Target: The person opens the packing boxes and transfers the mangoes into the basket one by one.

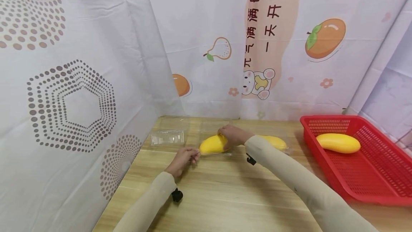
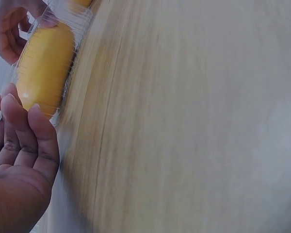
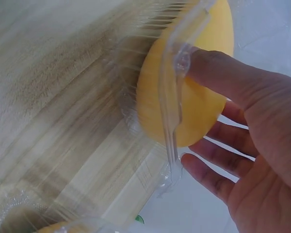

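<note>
A yellow mango [image 1: 212, 145] lies in a clear plastic box [image 3: 169, 102] near the back of the table. My right hand [image 1: 234, 135] holds that mango, thumb across its near side and fingers round the far side in the right wrist view. At the box's left end, my left hand [image 1: 183, 160] pinches the edge between thumb and fingertips. The left wrist view shows its curled fingers [image 2: 41, 124] close to the mango's end. Right of my right hand, a second mango [image 1: 275, 142] sits in clear plastic, partly hidden by the sleeve.
Another clear plastic box [image 1: 167, 137] stands on the left. On the right, a red basket [image 1: 334, 117] holds one more mango [image 1: 341, 143]. A printed curtain [image 1: 199, 96] closes off the back and left sides of the wooden table [image 1: 225, 196].
</note>
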`<state>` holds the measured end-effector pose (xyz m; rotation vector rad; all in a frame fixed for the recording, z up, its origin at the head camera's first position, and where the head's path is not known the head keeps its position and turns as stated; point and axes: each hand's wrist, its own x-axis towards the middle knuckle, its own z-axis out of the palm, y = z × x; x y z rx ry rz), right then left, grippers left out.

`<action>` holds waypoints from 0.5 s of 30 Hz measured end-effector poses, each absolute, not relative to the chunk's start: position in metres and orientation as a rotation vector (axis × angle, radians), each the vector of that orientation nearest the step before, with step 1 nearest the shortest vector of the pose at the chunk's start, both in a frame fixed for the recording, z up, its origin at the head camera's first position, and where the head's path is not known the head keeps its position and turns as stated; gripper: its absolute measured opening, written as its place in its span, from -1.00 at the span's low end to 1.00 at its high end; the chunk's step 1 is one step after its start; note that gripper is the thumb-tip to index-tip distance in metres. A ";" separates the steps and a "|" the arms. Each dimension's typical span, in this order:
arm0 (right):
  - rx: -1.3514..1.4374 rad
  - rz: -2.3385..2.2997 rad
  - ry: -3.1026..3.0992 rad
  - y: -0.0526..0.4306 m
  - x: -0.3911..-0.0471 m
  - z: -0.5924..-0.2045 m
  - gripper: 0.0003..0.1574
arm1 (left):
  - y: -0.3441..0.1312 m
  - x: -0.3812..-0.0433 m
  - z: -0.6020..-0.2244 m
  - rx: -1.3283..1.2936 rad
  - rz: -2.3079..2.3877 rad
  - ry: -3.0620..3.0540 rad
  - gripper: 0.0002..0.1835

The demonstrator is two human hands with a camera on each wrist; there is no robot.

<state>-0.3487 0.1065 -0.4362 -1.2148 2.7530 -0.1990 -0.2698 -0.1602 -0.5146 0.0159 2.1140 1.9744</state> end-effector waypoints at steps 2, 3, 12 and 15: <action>-1.252 -0.171 2.762 0.106 -0.347 -0.437 -0.12 | -0.160 -0.270 -0.514 0.012 1.974 2.109 -0.75; -1.271 -0.154 2.768 0.106 -0.347 -0.437 -0.12 | -0.160 -0.270 -0.514 0.013 1.973 2.108 -0.75; -1.280 -0.077 2.790 0.101 -0.347 -0.448 -0.08 | -0.161 -0.270 -0.516 0.015 1.969 2.105 -0.75; -1.295 -0.084 2.801 0.101 -0.348 -0.451 -0.08 | -0.161 -0.270 -0.515 0.016 1.978 2.101 -0.76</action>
